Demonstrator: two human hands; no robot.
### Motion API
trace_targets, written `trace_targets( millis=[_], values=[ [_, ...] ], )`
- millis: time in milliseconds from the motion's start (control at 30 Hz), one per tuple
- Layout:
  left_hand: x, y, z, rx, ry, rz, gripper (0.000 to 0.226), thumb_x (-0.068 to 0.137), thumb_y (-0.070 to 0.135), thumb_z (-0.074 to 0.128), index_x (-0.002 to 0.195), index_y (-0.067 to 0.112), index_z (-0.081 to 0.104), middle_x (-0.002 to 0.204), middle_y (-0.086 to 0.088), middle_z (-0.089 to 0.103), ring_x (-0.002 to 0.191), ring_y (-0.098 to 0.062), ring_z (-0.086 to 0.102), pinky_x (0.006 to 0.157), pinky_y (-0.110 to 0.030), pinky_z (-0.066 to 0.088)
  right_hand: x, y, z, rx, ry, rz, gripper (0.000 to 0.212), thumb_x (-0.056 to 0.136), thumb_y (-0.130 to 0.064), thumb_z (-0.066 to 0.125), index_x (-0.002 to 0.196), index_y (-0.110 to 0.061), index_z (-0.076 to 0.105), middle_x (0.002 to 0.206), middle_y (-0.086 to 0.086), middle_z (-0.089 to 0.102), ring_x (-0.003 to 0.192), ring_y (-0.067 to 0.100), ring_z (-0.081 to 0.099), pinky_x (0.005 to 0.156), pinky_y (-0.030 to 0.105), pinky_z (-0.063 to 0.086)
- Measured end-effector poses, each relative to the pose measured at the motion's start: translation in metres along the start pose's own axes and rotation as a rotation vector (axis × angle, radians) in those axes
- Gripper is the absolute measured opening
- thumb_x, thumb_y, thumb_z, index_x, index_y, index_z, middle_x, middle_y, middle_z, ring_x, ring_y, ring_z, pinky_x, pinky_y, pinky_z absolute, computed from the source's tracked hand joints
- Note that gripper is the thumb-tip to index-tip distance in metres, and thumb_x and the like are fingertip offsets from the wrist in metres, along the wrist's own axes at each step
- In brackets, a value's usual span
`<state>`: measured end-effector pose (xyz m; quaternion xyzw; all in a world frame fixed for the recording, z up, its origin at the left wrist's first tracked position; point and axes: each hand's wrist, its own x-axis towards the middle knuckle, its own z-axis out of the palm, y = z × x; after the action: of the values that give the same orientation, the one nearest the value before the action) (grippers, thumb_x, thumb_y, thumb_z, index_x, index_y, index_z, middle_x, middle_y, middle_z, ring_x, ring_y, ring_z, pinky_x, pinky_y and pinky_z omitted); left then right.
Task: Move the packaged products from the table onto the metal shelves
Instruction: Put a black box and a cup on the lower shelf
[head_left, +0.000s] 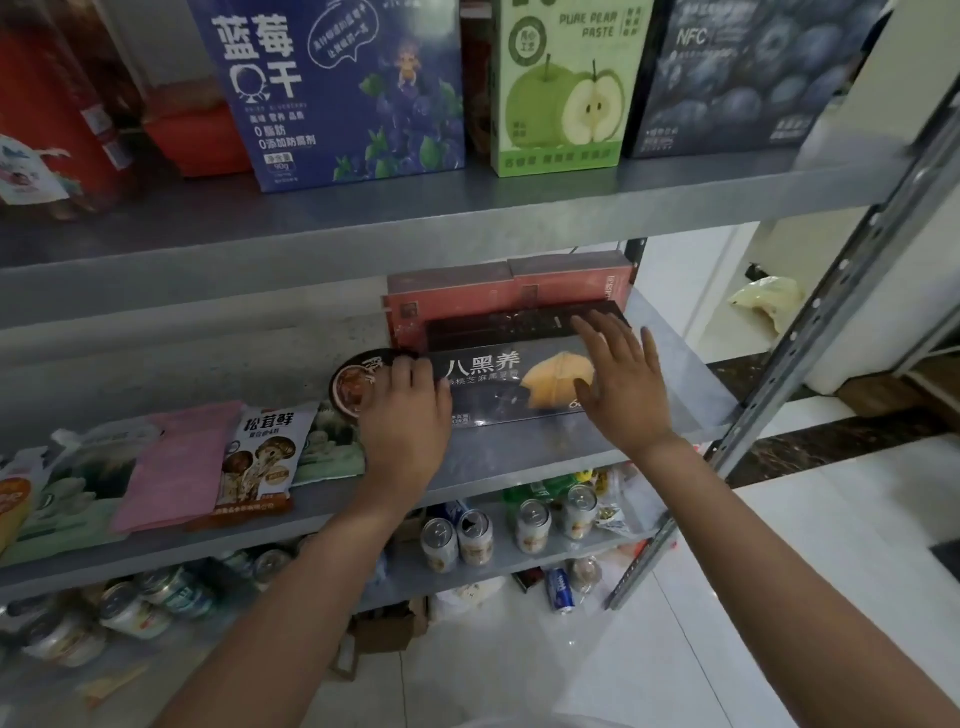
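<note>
Left hand (405, 415): fingers curled round left end of dark box (498, 384), hiding that end. Right hand (618, 379): fingers spread flat over right end, covering print. Round tub (353, 387) half hidden behind left hand.

On the middle grey metal shelf (519, 467), a long dark cardboard box with a walnut picture (498, 384) lies flat towards the right end, with red cardboard boxes (467, 296) stacked behind it. The left hand (410, 415) grips its left end and the right hand (618, 379) lies flat on its right end. A round dark tub (353, 387) sits just left of the box. Farther left lie a mushroom-printed pouch (265, 457), then a flat pink pouch (176, 462). On the shelf above stand a blue blueberry carton (337, 88), a green pear carton (561, 88) and a dark blueberry carton (737, 78), left to right.
</note>
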<state>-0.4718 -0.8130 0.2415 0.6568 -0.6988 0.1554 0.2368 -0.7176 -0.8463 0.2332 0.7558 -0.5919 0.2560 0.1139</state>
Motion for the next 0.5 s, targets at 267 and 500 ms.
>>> trace_targets(
  millis=[267, 500],
  values=[
    [-0.031, 0.112, 0.029, -0.112, -0.603, 0.4, 0.038, 0.099, 0.038, 0.036, 0.128, 0.016, 0.048, 0.128, -0.007, 0.05, 0.118, -0.026, 0.046, 0.092, -0.037, 0.039, -0.111, 0.04, -0.048, 0.045, -0.632, 0.755, 0.05, 0.092, -0.044, 0.051, 0.136, -0.021, 0.047, 0.136, 0.006, 0.054, 0.121, 0.027, 0.053, 0.099, 0.039, 0.043],
    [-0.091, 0.154, 0.041, 0.031, -1.007, 0.898, 0.043, 0.098, 0.041, 0.039, 0.133, 0.016, 0.045, 0.138, -0.01, 0.047, 0.124, -0.028, 0.046, 0.093, -0.039, 0.04, -0.231, -0.006, -0.066, 0.046, -0.811, 1.182, 0.056, 0.095, -0.051, 0.045, 0.144, -0.025, 0.036, 0.145, 0.0, 0.044, 0.131, 0.02, 0.044, 0.104, 0.034, 0.037]
  ],
)
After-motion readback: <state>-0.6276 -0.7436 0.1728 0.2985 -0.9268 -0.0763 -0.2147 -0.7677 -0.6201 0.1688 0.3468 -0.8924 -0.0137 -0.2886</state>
